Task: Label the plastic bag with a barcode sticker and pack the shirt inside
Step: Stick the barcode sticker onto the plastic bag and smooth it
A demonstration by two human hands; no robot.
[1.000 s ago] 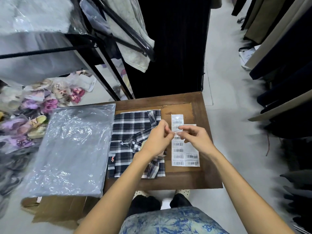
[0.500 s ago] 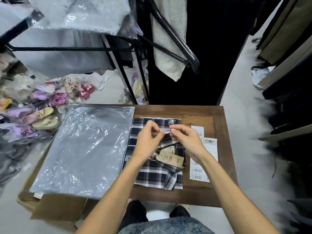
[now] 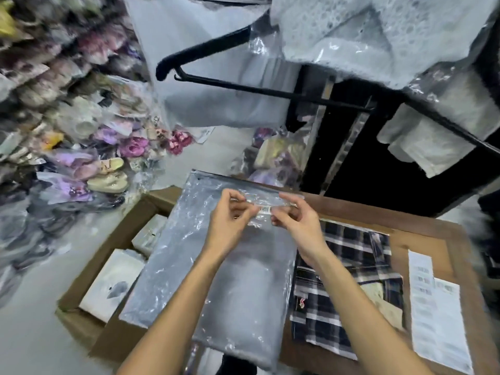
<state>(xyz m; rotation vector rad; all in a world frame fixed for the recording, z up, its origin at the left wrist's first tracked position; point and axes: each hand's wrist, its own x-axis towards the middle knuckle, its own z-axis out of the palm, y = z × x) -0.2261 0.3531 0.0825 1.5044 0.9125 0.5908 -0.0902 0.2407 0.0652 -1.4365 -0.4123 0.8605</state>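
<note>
A clear plastic bag [image 3: 216,280] lies flat, partly on the wooden table [image 3: 422,226] and partly over a cardboard box. Above the bag's far end, my left hand [image 3: 232,215] and my right hand [image 3: 297,220] pinch the two ends of a small white barcode sticker [image 3: 265,210]. I cannot tell whether the sticker touches the bag. A folded dark plaid shirt [image 3: 349,288] with a paper hang tag lies on the table just right of the bag. The sheet of barcode stickers [image 3: 433,315] rests at the table's right edge.
A cardboard box [image 3: 108,266] holding white packets sits under the bag's left side. Bagged shoes [image 3: 102,169] are piled on the floor at left. A black clothes rack [image 3: 270,90] with hanging garments stands behind the table.
Both hands have carried the sticker leftward from over the shirt to above the plastic bag's far end. The view has swung left with them.
</note>
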